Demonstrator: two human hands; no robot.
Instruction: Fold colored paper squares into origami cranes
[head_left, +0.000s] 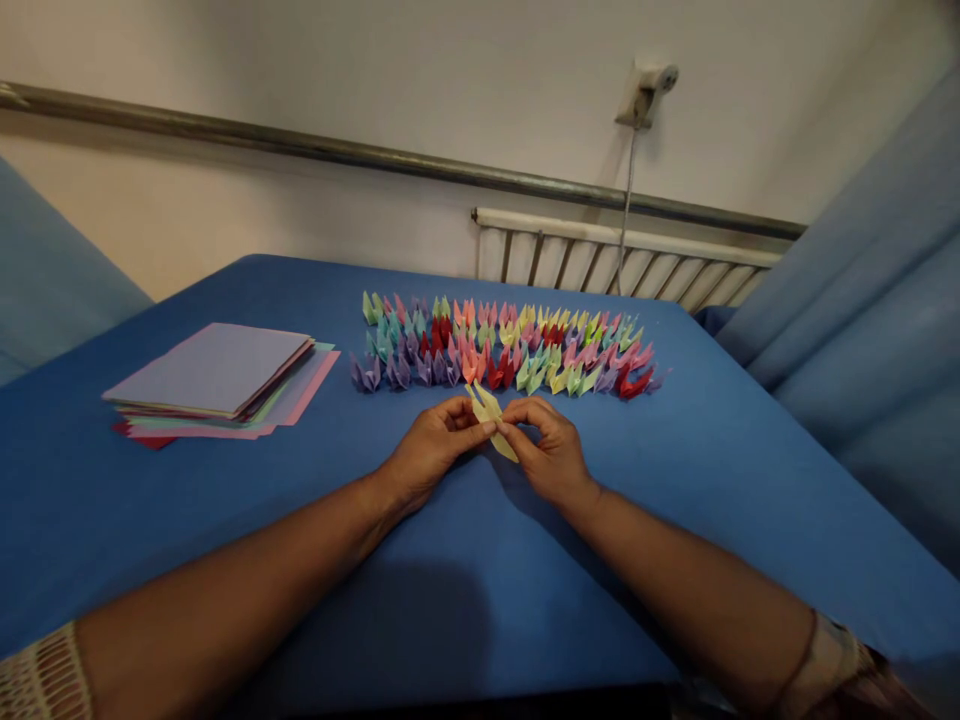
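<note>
A small folded piece of pale yellow paper (491,418) is pinched between both my hands over the blue table (712,470). My left hand (429,447) grips its left side with thumb and fingers closed. My right hand (549,448) pinches its right and lower end. Just beyond my hands stand rows of several folded paper cranes (502,345) in purple, red, green, yellow, pink and teal.
A stack of flat coloured paper sheets (221,380), lilac on top, lies at the table's left. A radiator (622,262) and a metal rail (360,155) run along the wall behind. Blue fabric (870,330) hangs at the right.
</note>
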